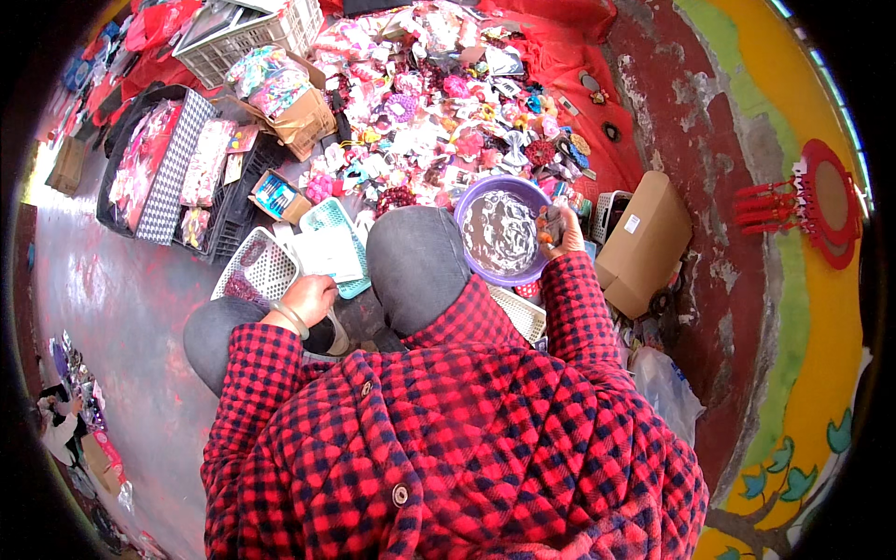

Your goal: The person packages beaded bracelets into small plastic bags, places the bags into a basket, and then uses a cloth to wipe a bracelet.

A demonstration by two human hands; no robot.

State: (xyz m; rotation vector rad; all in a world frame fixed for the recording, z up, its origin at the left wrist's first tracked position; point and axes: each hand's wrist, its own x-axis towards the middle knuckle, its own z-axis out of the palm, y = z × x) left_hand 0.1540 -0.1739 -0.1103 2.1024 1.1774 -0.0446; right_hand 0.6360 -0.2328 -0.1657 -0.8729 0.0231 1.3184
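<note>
The purple bowl (pixel 505 233) stood on the floor just in front of the person's right knee, and its inside looked grey and wet, though what was in it could not be told. The right hand (pixel 557 231) was over the right rim of this bowl, with the fingers closed around a small orange and dark thing (pixel 544 227) that was too small to identify. The left hand (pixel 306 299) was lower on the left side, beside the left knee, near a white plastic basket (pixel 259 266) with a lattice wall; its fingers were curled downward, but it could not be told if they held something. A thin bangle (pixel 291 317) was around the left wrist. The two hands were well apart, with the right knee in dark grey trousers between them. Both sleeves belonged to a quilted jacket (pixel 448 439) in red and black check. Next to the white basket lay a teal basket (pixel 336 224) with a white sheet on it. Beyond the bowl a big heap of colourful hair bows and clips (pixel 448 121) was spread on a red cloth (pixel 569 56). On the right of the bowl stood a brown cardboard box (pixel 644 243), and farther left a smaller open cardboard box (pixel 301 117) held more packed items. A grey crate (pixel 245 37) stood at the top left.
</note>
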